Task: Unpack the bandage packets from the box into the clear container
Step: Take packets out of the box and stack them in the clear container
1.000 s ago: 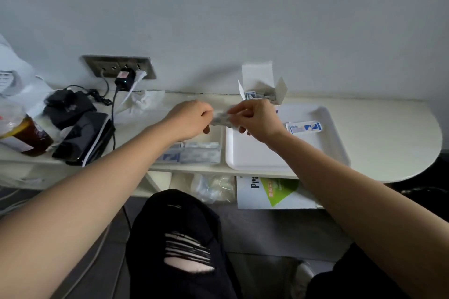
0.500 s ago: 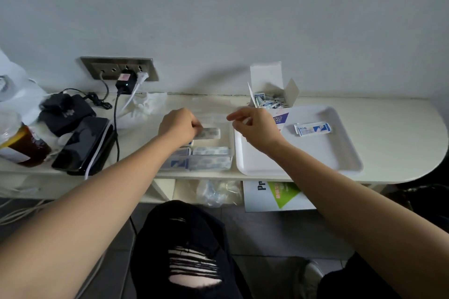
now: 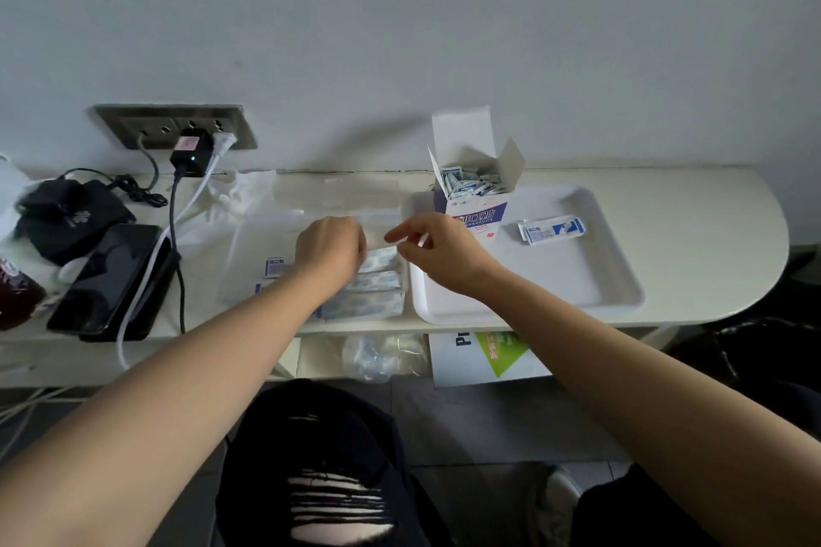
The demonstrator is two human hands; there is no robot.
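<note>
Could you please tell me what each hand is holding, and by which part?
The left hand curls over the left end of a bandage packet in the clear container; the grip itself is hidden. The right hand looks empty.

Wall: a metal socket plate [image 3: 175,127] carries a black adapter [image 3: 191,153] and a white plug [image 3: 224,140]. A black cord [image 3: 181,302] and a white cord [image 3: 120,346] run down across the white table [image 3: 711,227].

Left end — a black pouch [image 3: 66,213], a dark tablet [image 3: 111,280] lying flat just in front of it, and a brown bottle [image 3: 17,298] at the frame edge.

Right half: a white tray [image 3: 577,280].

Beneath the table — a crumpled clear bag [image 3: 377,355] beside a white leaflet [image 3: 497,355] with a green patch.
</note>
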